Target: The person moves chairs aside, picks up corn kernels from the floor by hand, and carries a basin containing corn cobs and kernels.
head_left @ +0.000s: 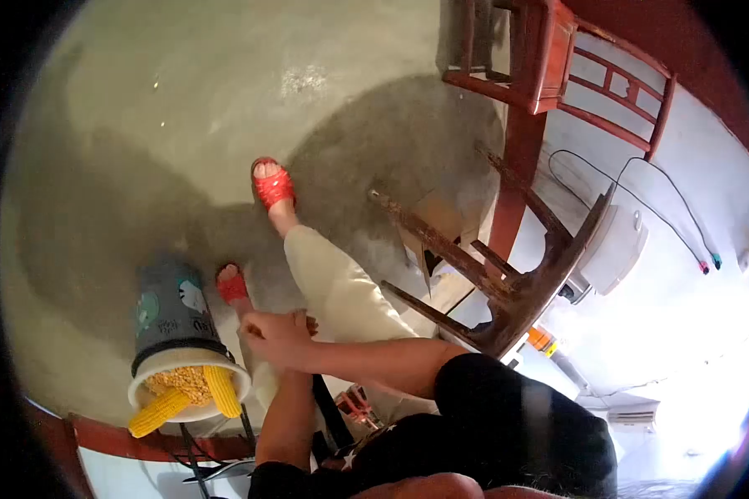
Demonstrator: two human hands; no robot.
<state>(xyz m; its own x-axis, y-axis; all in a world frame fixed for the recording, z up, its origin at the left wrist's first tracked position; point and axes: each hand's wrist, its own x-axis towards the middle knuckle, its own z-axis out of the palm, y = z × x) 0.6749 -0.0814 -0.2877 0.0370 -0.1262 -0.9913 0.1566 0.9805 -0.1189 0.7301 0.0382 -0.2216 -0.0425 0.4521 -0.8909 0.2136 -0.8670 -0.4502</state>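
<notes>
Hands (276,339) together near corn (221,391) | forearms (366,358) crossed, fingers (254,325) curled | grip contents: can't tell

1. One yellow corn cob (160,413) is lying aslant, its outer end jutting past the rim.
2. Another yellow cob (222,391) is leaning along the opposite side.
3. Loose golden kernels (179,382) are heaping beside both.
4. A round white basin (135,391) is holding everything, sitting at a printed grey bin's (171,308) mouth.

The right hand (275,338) partly hides the left hand (304,323), leaving their grip unclear.
</notes>
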